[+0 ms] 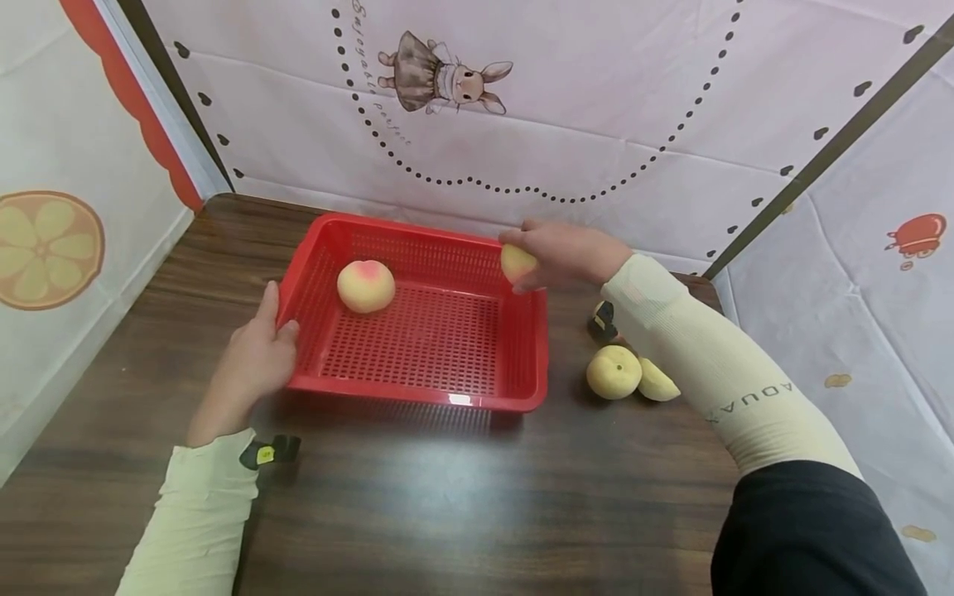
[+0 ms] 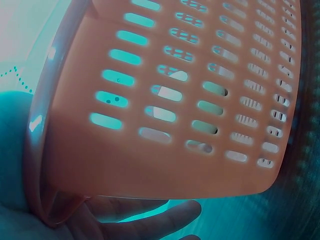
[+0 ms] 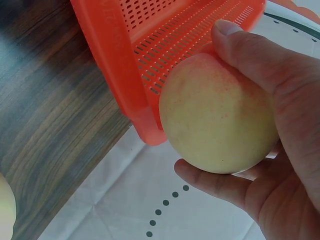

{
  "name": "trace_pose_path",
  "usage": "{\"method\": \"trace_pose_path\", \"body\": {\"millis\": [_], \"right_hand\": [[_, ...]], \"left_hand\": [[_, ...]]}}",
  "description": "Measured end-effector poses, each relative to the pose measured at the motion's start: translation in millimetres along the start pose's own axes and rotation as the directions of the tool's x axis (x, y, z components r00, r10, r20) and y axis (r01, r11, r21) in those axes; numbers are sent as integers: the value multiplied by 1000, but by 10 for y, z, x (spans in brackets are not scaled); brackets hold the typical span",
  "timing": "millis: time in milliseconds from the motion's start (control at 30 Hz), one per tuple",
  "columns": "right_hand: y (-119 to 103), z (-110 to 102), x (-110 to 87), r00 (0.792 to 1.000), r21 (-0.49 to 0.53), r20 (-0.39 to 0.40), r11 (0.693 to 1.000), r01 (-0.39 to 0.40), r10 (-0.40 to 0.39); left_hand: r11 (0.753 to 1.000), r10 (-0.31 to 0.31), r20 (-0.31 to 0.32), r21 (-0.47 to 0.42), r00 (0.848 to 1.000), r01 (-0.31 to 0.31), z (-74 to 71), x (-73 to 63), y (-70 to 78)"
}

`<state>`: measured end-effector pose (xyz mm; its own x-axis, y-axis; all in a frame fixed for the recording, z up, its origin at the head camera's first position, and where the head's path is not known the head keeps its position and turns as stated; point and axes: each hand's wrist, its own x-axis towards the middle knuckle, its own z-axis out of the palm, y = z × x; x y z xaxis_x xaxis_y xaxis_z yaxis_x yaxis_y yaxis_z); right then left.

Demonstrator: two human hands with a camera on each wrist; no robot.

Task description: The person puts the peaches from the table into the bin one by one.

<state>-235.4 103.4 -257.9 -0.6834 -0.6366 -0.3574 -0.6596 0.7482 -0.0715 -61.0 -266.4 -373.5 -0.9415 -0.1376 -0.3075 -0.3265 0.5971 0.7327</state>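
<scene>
A red plastic basket (image 1: 410, 399) with slotted walls stands on the table. One peach (image 1: 366, 286), yellow with a pink top, lies inside it toward the left. At the basket's left end, my left hand (image 1: 257, 352) holds the rim; in the left wrist view several fingers (image 2: 172, 220) show below the slotted end wall. My right hand (image 1: 570, 252) grips another peach (image 3: 215, 117) between thumb and fingers, over the basket's far right corner. Two pale yellow peaches, one whole (image 1: 614, 372) and one partly hidden (image 1: 659, 382), lie right of the basket near my right forearm.
The dark wood table (image 1: 447, 497) extends in front of the basket. A white printed sheet (image 1: 581, 99) rises close behind it, with more sheets along the left and right sides. A black strap with a yellow label (image 1: 266, 454) is on my left wrist.
</scene>
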Motion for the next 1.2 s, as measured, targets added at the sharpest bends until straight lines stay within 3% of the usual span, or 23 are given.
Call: {"method": "trace_pose_path", "body": {"millis": [1200], "right_hand": [[-298, -80, 236, 995, -26, 19, 995, 97, -96]], "left_hand": [[1000, -10, 3, 26, 1000, 10, -14, 3, -4]]}}
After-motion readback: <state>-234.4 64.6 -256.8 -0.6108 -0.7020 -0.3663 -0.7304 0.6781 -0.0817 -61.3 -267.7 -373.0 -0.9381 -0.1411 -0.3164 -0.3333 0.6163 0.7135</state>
